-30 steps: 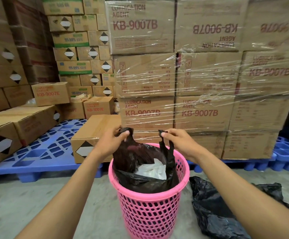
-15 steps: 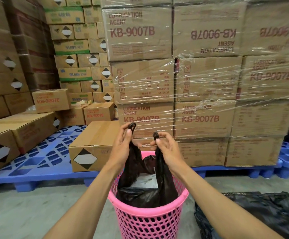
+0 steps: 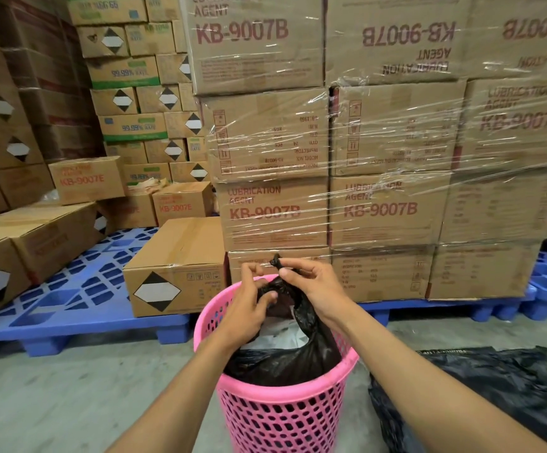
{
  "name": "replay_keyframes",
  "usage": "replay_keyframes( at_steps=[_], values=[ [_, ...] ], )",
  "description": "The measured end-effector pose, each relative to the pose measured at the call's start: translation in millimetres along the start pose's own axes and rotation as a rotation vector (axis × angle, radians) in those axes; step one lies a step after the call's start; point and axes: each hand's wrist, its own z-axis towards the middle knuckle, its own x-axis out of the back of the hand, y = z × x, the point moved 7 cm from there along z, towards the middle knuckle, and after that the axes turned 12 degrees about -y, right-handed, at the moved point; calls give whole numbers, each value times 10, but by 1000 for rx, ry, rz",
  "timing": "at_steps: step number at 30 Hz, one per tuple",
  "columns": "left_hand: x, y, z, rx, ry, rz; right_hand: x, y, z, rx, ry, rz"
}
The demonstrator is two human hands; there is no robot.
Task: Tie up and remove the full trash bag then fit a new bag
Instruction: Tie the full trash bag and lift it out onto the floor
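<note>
Head view showed both hands over a pink plastic basket (image 3: 285, 416), round, lattice-perforated wall, smooth rolled rim, standing on bare grey concrete floor (image 3: 69, 403). Full trash bag (image 3: 285, 364) sat inside it: black, thin glossy film, crinkled, white crumpled stuff visible through the mouth. Its two handle strips were drawn up and crossed above the rim. Left hand (image 3: 249, 308): fingers curled and pressed together around the twisted black film at the crossing. Right hand (image 3: 314, 286): thumb and forefinger pinched the tip of one strip, which stuck up as a small black nub; other fingers loosely bent. Knot not pulled tight as far as I could tell.

Second black bag (image 3: 494, 397) lay flat and rumpled on the floor just right of the basket, apart from it.

Behind: stretch-wrapped stack of brown cartons (image 3: 380, 142), clear film glossy and wrinkled. Red print read "LUBRICATION AGENT KB-9007B"; two upper cartons carried the same text upside down. Side-panel small print too blurred to read beyond "N.W" and "QTY". Loose carton (image 3: 174, 266) left of the basket, taped top seam, black-and-white diamond label. Further left, cartons marked "KB-9007E" (image 3: 86, 179), and green-banded ones reading "99.99% RATE" (image 3: 131, 127). All stood on blue moulded plastic pallets (image 3: 79, 289) with open grid tops.
</note>
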Motion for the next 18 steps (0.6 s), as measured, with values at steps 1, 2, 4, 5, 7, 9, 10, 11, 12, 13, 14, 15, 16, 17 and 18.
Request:
replay_keyframes(
  at_steps=[1, 2, 4, 5, 7, 9, 10, 11, 12, 13, 14, 15, 16, 17, 18],
  values=[
    [-6, 14, -9, -2, -9, 5, -7, 4, 11, -8, -7, -5],
    [-5, 23, -14, -5, -13, 11, -9, -4, 19, -11, 1, -17],
    [8, 36, -32, -6, -33, 39, 30, -23, 27, -4, 87, -100],
    [11, 36, -40, 3, -54, 64, 68, -38, 22, 11, 151, -153],
    [16, 41, -48, 18, -100, 124, 130, -104, -12, 50, 274, -289],
    [82, 84, -44, -6, -67, 253, 162, -121, -24, 25, 309, -503],
    [143, 114, -42, -17, -26, 309, 161, -100, -12, -14, 278, -633],
    [213, 137, -43, -18, 12, 329, 136, -69, 7, -63, 201, -736],
    [277, 149, -35, -11, 40, 326, 100, -30, 26, -113, 80, -781],
    [338, 155, -42, 5, 64, 335, 40, 16, 33, -154, -70, -764],
    [392, 142, -47, 17, 89, 355, -29, 36, 19, -181, -212, -726],
    [438, 136, -62, 28, 114, 387, -97, 24, -6, -191, -325, -716],
    [468, 141, -84, 35, 133, 407, -148, -6, -32, -186, -394, -747],
    [482, 155, -101, 40, 147, 426, -162, -40, -32, -175, -415, -794],
    [488, 165, -119, 41, 154, 442, -155, -75, -17, -159, -398, -820]
  ],
)
